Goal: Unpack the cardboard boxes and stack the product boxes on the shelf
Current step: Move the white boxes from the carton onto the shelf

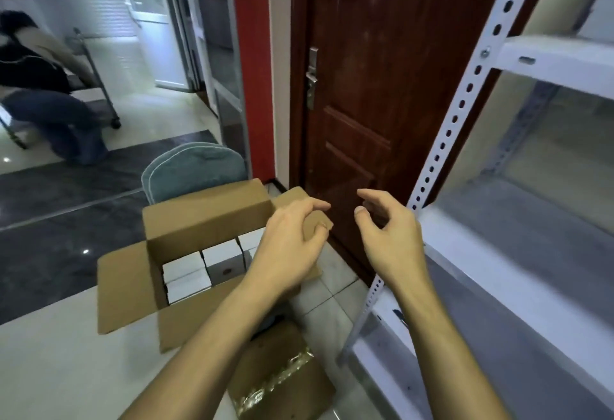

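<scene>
The open cardboard box (186, 253) sits on the pale tiled floor (59, 363), its flaps folded outward, left of the shelf and in front of the door; inside it white product boxes (202, 270) stand packed closely in rows, partly hidden by the left forearm; the left hand (292, 243) hovers over the box's right side with its fingers loosely curled and holding nothing, its fingertips near the far right flap, though contact cannot be told; the right hand (388, 237) hangs in the air just beside it, between the box and the shelf, fingers and thumb relaxed and slightly bent around nothing; a second cardboard box (282, 383) with torn tape along its top lies on the floor nearer the person, under the left forearm; the white metal shelf (518, 253) stands at the right, its perforated upright leaning across the view, its grey boards bare where visible; behind the hands is a dark brown door (382, 87) with a metal handle (311, 79); a grey-green cushion (192, 170) stands behind the open box; far left, another person (40, 87) crouches beside a wheeled cart (99, 87).
</scene>
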